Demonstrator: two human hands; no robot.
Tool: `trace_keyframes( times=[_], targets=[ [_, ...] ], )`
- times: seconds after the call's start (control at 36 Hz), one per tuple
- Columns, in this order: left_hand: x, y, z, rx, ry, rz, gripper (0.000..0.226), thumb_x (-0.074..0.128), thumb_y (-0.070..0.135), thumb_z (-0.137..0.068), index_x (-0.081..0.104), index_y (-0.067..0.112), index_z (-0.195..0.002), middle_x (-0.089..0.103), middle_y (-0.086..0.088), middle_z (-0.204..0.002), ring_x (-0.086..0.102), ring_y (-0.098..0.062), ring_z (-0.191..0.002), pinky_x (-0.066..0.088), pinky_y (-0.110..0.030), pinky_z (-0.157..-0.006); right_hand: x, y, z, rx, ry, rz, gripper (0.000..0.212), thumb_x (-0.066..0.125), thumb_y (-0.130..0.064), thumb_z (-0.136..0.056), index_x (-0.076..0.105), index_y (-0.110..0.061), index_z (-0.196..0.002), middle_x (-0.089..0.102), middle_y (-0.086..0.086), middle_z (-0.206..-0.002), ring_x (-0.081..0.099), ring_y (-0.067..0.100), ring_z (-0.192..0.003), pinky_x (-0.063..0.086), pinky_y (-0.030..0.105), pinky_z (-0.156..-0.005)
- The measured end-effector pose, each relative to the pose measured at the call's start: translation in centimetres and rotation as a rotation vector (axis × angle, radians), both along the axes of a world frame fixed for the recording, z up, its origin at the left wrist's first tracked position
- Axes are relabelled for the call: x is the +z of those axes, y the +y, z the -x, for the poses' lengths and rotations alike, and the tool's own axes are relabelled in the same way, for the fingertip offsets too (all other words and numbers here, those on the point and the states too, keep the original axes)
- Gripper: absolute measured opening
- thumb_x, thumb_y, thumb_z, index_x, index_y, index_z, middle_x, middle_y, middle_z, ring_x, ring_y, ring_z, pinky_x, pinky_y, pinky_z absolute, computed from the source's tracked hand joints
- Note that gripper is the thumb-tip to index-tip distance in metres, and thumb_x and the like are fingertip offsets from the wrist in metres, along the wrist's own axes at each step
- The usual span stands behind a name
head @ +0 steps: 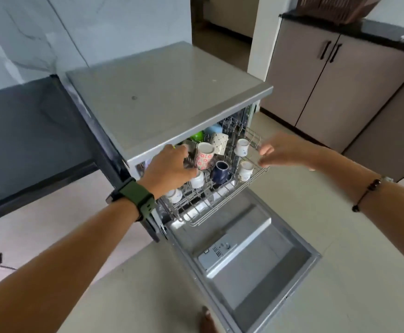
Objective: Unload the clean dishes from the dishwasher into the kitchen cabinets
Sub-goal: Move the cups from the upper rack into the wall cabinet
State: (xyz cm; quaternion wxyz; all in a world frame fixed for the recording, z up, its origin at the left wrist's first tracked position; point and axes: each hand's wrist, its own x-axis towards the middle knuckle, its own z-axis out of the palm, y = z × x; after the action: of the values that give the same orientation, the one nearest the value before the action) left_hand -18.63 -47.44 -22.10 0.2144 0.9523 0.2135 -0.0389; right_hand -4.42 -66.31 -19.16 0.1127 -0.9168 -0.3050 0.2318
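The dishwasher point(172, 97) stands open, its door point(256, 260) folded down and the upper rack point(220, 203) pulled out. Several cups sit in the rack: a pink floral cup point(204, 156), a navy mug point(220, 171), a dotted cup point(220, 143), small white cups point(242, 146), and green point(197, 135) and light blue point(214, 129) pieces at the back. My left hand point(169, 167) is over the rack's left side, its fingers curled down beside the floral cup; what they touch is hidden. My right hand point(285, 150) hovers at the rack's right rim, fingers apart, holding nothing.
Brown lower cabinets point(328, 87) with black handles stand at the right under a dark counter that carries a woven basket point(335, 8). A dark surface point(28, 140) adjoins the dishwasher on the left. The lowered door juts into the tiled floor in front of me.
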Motion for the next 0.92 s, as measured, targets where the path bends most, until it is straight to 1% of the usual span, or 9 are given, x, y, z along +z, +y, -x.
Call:
trace_keyframes(
  times=[0.14,0.25,0.31,0.36,0.44,0.58,0.69,0.81,0.92],
  targets=[
    [-5.9,1.1,-2.5,0.096,0.048,0.060,0.020,0.059,0.025,-0.086,0.040,0.021,-0.082,0.045,-0.002,-0.084,0.046,-0.018,-0.079,0.032,-0.025,-0.057,-5.3,1.3,-3.5,0.072,0.028,0.011,0.041,0.064,-0.020,-0.085,0.056,-0.004,-0.122,0.059,0.013,-0.123,0.058,0.023,-0.107,0.042,0.027,-0.087],
    [-10.4,2.3,-3.4,0.261,0.106,0.129,0.019,0.059,0.018,-0.086,0.041,0.015,-0.081,0.048,-0.006,-0.080,0.046,-0.021,-0.078,0.032,-0.029,-0.066,-11.0,4.7,-5.8,0.172,0.100,-0.015,0.044,0.066,-0.021,-0.084,0.054,-0.004,-0.122,0.057,0.013,-0.123,0.055,0.025,-0.109,0.042,0.028,-0.086],
    [-12.7,3.1,-4.1,0.316,0.161,0.156,0.013,0.061,0.016,-0.085,0.051,0.008,-0.088,0.055,-0.012,-0.088,0.052,-0.026,-0.083,0.033,-0.028,-0.066,-14.0,6.7,-6.8,0.229,0.105,-0.010,0.041,0.068,-0.022,-0.082,0.057,-0.002,-0.116,0.059,0.014,-0.117,0.056,0.027,-0.105,0.044,0.031,-0.086],
    [-15.1,4.1,-5.0,0.362,0.188,0.166,0.026,0.064,0.015,-0.084,0.056,0.000,-0.104,0.061,-0.015,-0.101,0.057,-0.029,-0.094,0.035,-0.027,-0.067,-17.4,9.0,-7.9,0.318,0.093,0.012,0.040,0.069,-0.022,-0.079,0.057,-0.003,-0.113,0.063,0.014,-0.111,0.059,0.027,-0.099,0.047,0.032,-0.082],
    [-18.9,5.9,-6.7,0.379,0.246,0.133,0.041,0.066,0.017,-0.081,0.052,-0.002,-0.114,0.057,-0.018,-0.113,0.055,-0.032,-0.101,0.037,-0.029,-0.071,-22.1,12.7,-9.2,0.473,0.052,0.041,0.053,0.070,-0.022,-0.078,0.049,-0.006,-0.125,0.062,0.012,-0.115,0.059,0.026,-0.102,0.043,0.024,-0.078],
    [-25.0,9.0,-10.0,0.241,0.400,-0.041,0.066,0.062,0.022,-0.084,0.030,-0.004,-0.136,0.040,-0.023,-0.135,0.041,-0.035,-0.123,0.037,-0.036,-0.101,-28.5,17.9,-11.6,0.652,-0.118,0.109,0.072,0.068,-0.016,-0.080,0.028,-0.011,-0.140,0.039,0.015,-0.137,0.039,0.033,-0.125,0.040,0.041,-0.101],
    [-29.1,10.9,-11.4,0.185,0.577,-0.164,0.083,0.071,0.026,-0.075,0.025,-0.001,-0.139,0.038,-0.022,-0.136,0.043,-0.038,-0.122,0.039,-0.045,-0.102,-32.4,21.2,-12.2,0.771,-0.208,0.087,0.070,0.065,-0.005,-0.080,0.028,-0.011,-0.140,0.039,0.014,-0.138,0.035,0.033,-0.129,0.042,0.043,-0.101],
    [-30.7,10.8,-12.6,0.149,0.612,-0.234,0.069,0.064,0.020,-0.080,0.028,0.003,-0.137,0.049,-0.019,-0.128,0.049,-0.036,-0.116,0.045,-0.043,-0.096,-35.1,23.4,-12.2,0.842,-0.301,0.164,0.069,0.059,-0.004,-0.083,0.026,-0.012,-0.143,0.034,0.012,-0.145,0.029,0.034,-0.135,0.034,0.044,-0.108],
    [-32.0,10.3,-12.8,0.156,0.627,-0.378,0.053,0.054,0.014,-0.087,0.034,0.005,-0.136,0.042,-0.018,-0.134,0.041,-0.035,-0.123,0.038,-0.042,-0.103,-35.7,24.2,-11.9,0.885,-0.385,0.261,0.065,0.058,-0.008,-0.085,0.030,-0.012,-0.143,0.032,0.013,-0.145,0.031,0.035,-0.134,0.033,0.046,-0.108]
  ],
)
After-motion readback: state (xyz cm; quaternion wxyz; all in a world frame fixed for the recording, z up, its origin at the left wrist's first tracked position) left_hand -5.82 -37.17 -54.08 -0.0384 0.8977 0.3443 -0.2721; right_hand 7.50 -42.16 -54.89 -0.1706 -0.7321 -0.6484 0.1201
